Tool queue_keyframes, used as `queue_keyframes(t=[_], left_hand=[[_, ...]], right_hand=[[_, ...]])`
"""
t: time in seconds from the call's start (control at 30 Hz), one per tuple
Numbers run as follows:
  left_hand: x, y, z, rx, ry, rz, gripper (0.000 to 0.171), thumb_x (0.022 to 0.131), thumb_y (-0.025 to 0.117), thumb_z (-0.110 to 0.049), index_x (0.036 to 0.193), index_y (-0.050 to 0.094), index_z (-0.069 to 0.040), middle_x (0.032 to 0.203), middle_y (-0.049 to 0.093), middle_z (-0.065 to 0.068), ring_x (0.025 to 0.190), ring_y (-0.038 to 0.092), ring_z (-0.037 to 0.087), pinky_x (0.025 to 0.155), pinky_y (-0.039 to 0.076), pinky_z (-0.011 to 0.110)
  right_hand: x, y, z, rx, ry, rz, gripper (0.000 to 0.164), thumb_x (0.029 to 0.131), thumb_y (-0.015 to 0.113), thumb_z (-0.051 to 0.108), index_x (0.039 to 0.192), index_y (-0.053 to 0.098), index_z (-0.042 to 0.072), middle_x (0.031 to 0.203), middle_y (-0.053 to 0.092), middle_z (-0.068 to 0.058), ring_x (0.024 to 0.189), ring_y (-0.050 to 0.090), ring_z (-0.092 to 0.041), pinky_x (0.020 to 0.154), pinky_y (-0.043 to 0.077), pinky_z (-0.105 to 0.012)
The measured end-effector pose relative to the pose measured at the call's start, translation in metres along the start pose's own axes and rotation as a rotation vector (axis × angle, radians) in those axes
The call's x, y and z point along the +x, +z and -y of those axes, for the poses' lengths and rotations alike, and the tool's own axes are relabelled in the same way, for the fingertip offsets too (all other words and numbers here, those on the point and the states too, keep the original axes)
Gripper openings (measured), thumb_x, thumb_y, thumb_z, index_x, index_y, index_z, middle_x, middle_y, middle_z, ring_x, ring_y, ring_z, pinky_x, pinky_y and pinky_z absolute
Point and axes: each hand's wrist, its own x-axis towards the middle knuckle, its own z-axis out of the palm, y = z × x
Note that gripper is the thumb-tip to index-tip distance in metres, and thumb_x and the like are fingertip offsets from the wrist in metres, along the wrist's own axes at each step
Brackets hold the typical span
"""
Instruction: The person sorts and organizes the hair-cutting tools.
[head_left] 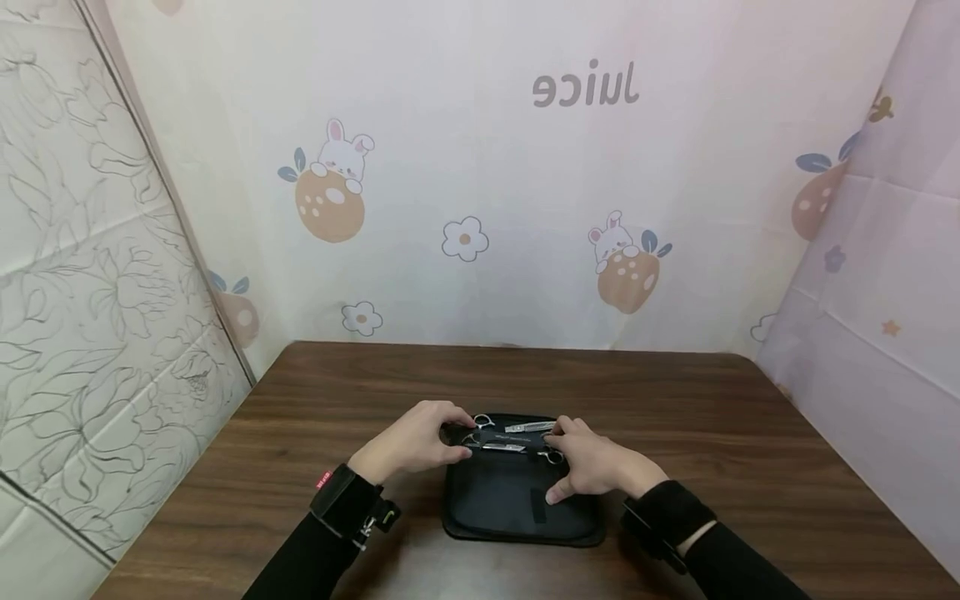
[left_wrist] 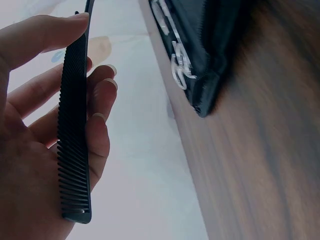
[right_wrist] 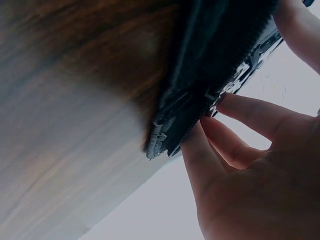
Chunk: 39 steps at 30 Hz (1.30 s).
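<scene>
My left hand (head_left: 416, 442) pinches a black comb (left_wrist: 74, 125) between thumb and fingers, at the left side of an unfolded black zip case (head_left: 517, 508). In the left wrist view the comb's teeth face the palm. Silver scissors (head_left: 531, 427) and a second pair with ring handles (head_left: 553, 456) lie in the case's upper half. My right hand (head_left: 596, 458) reaches over the case's right side, its fingertips at the zipped edge (right_wrist: 192, 127) beside the tools and the thumb spread over the lower panel. The finger ends are partly hidden in the right wrist view.
The case lies on a brown wooden table (head_left: 360, 379), near its front middle. A pale printed curtain (head_left: 465, 150) hangs behind the table, with further sheets at left and right. A dark strap (head_left: 538, 506) sits on the case's lower panel.
</scene>
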Motion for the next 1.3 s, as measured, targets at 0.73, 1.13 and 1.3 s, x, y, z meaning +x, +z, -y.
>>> queue_keyframes(t=[0.73, 1.13, 1.3], left_hand=[[-0.040, 0.000, 0.019, 0.013, 0.025, 0.002, 0.028, 0.085, 0.082, -0.017, 0.112, 0.074, -0.010, 0.100, 0.069, 0.001, 0.085, 0.058, 0.011, 0.074, 0.049, 0.028], [-0.046, 0.001, 0.021, 0.051, 0.013, 0.036, 0.028, 0.085, 0.081, -0.020, 0.111, 0.075, -0.011, 0.103, 0.069, -0.002, 0.093, 0.061, 0.011, 0.081, 0.050, 0.032], [-0.047, 0.004, 0.021, 0.055, -0.013, 0.052, 0.029, 0.086, 0.081, -0.021, 0.112, 0.075, -0.011, 0.103, 0.068, -0.004, 0.095, 0.060, 0.011, 0.083, 0.051, 0.035]], right_hand=[[-0.001, 0.003, 0.001, -0.022, 0.021, -0.007, 0.087, 0.075, 0.089, 0.045, 0.145, 0.055, 0.005, 0.138, 0.045, -0.005, 0.120, 0.043, -0.022, 0.094, 0.046, -0.053], [0.001, 0.000, 0.002, -0.043, 0.020, -0.003, 0.087, 0.075, 0.089, 0.045, 0.144, 0.056, 0.004, 0.137, 0.047, -0.005, 0.118, 0.044, -0.021, 0.093, 0.047, -0.050], [0.000, 0.000, 0.004, -0.033, 0.022, 0.003, 0.087, 0.075, 0.090, 0.043, 0.144, 0.056, 0.003, 0.136, 0.047, -0.005, 0.117, 0.045, -0.022, 0.093, 0.046, -0.051]])
